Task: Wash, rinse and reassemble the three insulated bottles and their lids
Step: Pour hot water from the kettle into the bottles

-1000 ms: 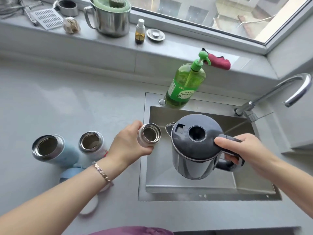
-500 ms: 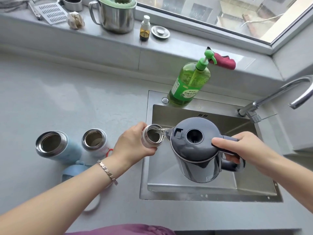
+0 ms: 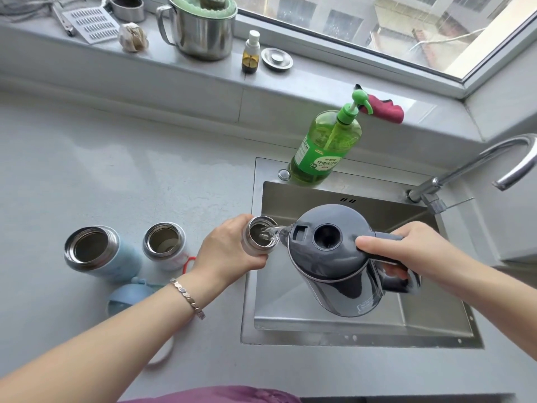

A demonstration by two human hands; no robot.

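Pale grey and smooth, the table point(image 3: 116, 170) runs left of a brushed-steel sink point(image 3: 319, 335) set under a window sill. The left hand point(image 3: 229, 248) grips a small steel-mouthed bottle point(image 3: 258, 238) at the sink's left rim, its fingers point(image 3: 255, 258) curled round the body, so most of the bottle's wall is hidden and only the round open mouth shows. The right hand point(image 3: 406, 251) is clenched round the handle of a dark grey kettle point(image 3: 328, 257) with a domed plastic lid and a shiny steel body, tipped left over the basin. A clear stream of water point(image 3: 274, 231) falls from its spout into the bottle's mouth.

On the table to the left stand two more open bottles, close together: a wider pale blue bottle point(image 3: 96, 254) and a narrower white bottle point(image 3: 167, 247) with a red loop at its side, both with steel rims. Just in front of them lies a rounded blue lid point(image 3: 125, 298), partly covered by the left forearm. A white ring point(image 3: 162, 356) peeps from under that arm, and what it is cannot be made out. A metal link bracelet point(image 3: 189, 298) circles the left wrist.

Behind the sink stands a green pump soap bottle point(image 3: 322, 149). The curved chrome tap point(image 3: 479, 161) is cut off at the right edge
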